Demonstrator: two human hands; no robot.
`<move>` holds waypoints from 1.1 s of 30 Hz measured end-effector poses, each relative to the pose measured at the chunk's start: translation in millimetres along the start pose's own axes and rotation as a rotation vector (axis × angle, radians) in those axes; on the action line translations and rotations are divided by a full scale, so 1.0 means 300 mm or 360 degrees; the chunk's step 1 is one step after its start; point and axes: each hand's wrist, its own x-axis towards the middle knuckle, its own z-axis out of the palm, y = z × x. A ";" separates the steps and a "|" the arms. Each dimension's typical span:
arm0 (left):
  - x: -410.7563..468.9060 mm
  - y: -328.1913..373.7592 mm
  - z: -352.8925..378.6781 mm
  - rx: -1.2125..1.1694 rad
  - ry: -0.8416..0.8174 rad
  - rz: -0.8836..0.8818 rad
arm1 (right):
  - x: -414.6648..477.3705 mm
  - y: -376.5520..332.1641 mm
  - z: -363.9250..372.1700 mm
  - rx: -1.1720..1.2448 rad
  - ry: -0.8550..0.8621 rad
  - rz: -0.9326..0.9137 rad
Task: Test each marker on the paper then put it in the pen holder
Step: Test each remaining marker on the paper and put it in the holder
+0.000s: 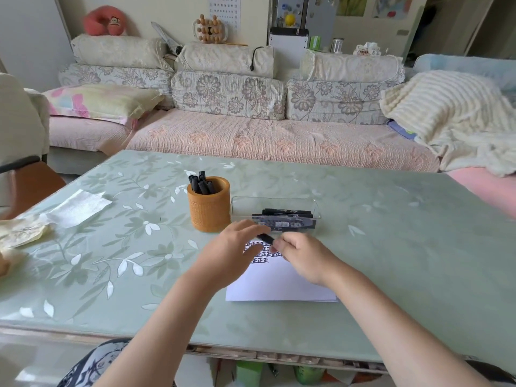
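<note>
Running along the black markers in the clear tray (275,201) is pale lettering, too small and blurred to read; that tray sits just to the right of the pen holder (209,210), with several markers lying lengthwise inside it. Rows of dark test marks (258,259) cover the far end of the paper (279,286), which lies in front of and to the right of the pen holder, but none forms a legible word. Above those marks, nearer than the tray, a black marker (265,238) is held off the sheet between two hands. The right hand (303,256) curls its fingers round one end. The left hand (234,251) reaches its fingertips to the other end, and blur hides whether they pinch it. Both hands partly cover the marks and the tray's near wall. Inside the orange pen holder stand several black markers (201,184), leaning left. Well to its left lies a white tissue (81,206) on the green floral table (391,247); behind it stretches a sofa (265,141).
</note>
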 end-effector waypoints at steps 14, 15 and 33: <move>0.062 -0.070 0.059 0.0228 -0.0191 0.0222 | 0.051 0.099 -0.013 -0.0384 -0.0016 -0.0393; 0.065 -0.073 0.060 0.0205 -0.0207 0.0194 | 0.057 0.103 -0.012 -0.0430 0.0030 -0.0458; 0.064 -0.114 0.029 0.0070 -0.0195 0.0119 | 0.098 0.094 -0.026 -0.0514 0.0148 -0.0644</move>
